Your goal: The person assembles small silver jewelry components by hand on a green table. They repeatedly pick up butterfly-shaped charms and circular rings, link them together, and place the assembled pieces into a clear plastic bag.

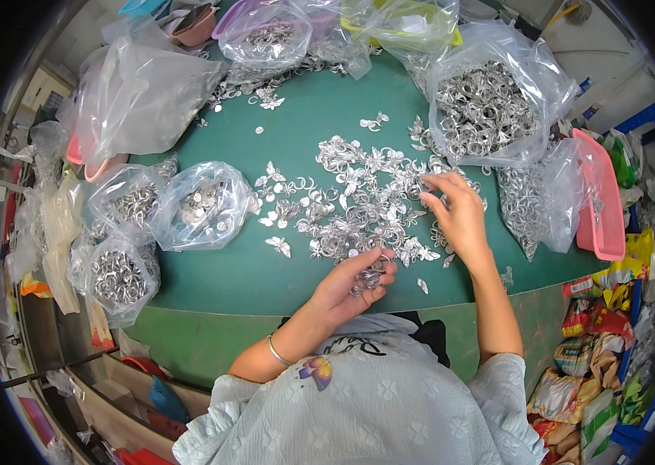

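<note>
A loose pile of small silver-coloured metal pieces (358, 194), many ring-shaped and some like winged insects, is spread over the green tabletop (296, 101). At the pile's near edge, my left hand (351, 287) is turned palm up, its fingers curled round several silver rings (370, 277). My right hand (455, 213) reaches over the pile's right side, palm down. Its thumb and fingers are bent with a gap between them, and the fingertips are close to the pieces. Nothing shows clearly between them.
Clear plastic bags of rings stand at the left (120, 275) and far right (486, 108). Another bag (203, 205) holds small disc-like pieces. A pink basket (605, 198) stands at the right edge. A large plastic bag (137, 101) lies far left. Colourful packets (591, 349) fill the right side.
</note>
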Motion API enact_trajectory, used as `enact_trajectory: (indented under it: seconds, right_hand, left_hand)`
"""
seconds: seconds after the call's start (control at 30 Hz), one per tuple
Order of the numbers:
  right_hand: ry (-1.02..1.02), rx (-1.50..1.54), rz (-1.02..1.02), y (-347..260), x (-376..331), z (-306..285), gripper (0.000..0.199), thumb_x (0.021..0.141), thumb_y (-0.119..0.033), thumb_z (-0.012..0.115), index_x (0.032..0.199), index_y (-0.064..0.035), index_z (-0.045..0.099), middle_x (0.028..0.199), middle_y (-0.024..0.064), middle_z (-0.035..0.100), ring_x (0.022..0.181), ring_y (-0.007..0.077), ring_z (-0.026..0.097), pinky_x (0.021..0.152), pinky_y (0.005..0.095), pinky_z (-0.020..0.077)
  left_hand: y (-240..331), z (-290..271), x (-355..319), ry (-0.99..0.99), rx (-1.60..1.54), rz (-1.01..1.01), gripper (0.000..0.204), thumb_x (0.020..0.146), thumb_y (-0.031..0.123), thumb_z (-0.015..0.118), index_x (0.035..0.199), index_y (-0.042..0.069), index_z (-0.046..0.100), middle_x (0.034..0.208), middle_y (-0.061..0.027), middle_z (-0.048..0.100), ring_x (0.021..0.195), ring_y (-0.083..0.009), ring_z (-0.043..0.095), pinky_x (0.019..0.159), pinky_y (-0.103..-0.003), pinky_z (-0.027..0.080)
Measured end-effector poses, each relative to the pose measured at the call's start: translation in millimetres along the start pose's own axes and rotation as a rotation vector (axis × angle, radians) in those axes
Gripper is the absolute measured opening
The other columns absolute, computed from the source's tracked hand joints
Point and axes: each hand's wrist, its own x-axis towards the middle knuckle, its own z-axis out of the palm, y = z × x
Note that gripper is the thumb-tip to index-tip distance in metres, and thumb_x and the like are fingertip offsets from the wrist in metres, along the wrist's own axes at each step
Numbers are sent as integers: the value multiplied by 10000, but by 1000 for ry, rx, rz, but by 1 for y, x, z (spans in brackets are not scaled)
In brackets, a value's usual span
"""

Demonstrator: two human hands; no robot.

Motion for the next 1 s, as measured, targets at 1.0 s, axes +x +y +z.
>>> enact_trajectory:
  seconds: [1.0]
  right_hand:
    - [-556, 1, -48, -12, 12, -6, 227, 778, -212, 601, 946, -59, 608, 711, 140, 618, 592, 291, 593, 552, 384, 449]
  left_hand:
    - [-15, 33, -16, 582, 553, 251, 196, 820, 34, 511, 1010, 15, 554, 874, -59, 555, 702, -107, 488, 549, -193, 405]
